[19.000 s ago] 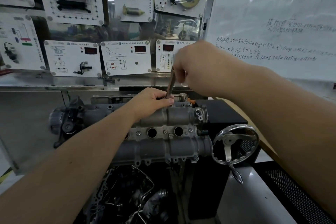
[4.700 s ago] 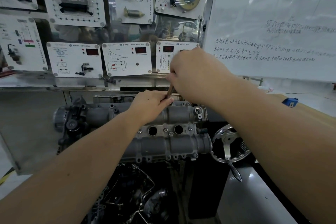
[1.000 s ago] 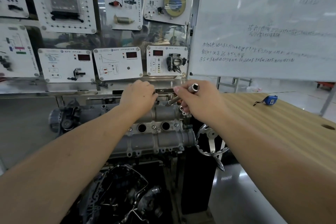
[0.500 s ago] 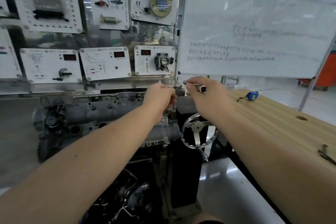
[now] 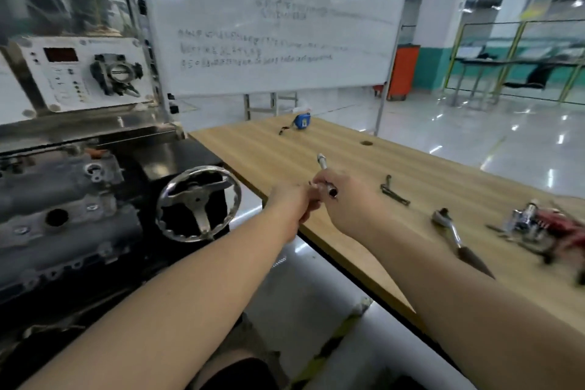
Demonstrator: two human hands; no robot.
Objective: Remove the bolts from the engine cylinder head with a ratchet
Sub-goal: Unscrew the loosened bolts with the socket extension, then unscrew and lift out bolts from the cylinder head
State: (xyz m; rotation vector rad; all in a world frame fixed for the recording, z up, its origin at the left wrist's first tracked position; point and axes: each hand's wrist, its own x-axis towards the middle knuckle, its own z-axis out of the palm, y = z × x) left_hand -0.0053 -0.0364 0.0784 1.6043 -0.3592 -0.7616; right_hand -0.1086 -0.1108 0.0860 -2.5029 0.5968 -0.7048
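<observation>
My right hand (image 5: 351, 203) is closed around a metal socket bar (image 5: 321, 161). Its shaft sticks up past my fingers and its dark socket end faces me. My left hand (image 5: 291, 203) pinches a small bolt right against that socket end; the bolt is almost wholly hidden by my fingertips. Both hands hover over the near-left edge of the wooden table (image 5: 348, 149). The grey engine cylinder head (image 5: 63, 215) sits at the far left, away from both hands. A ratchet (image 5: 449, 228) lies on the table to my right.
A chrome handwheel (image 5: 198, 203) juts from the black engine stand beside the table. On the table lie a small bent metal piece (image 5: 392, 191), a blue tape measure (image 5: 302, 121) and red-and-metal tools (image 5: 544, 225). A whiteboard (image 5: 269, 25) stands behind.
My view has swung right from the cylinder head to the table. Both hands left the engine and moved right over the table edge, carrying the socket bar.
</observation>
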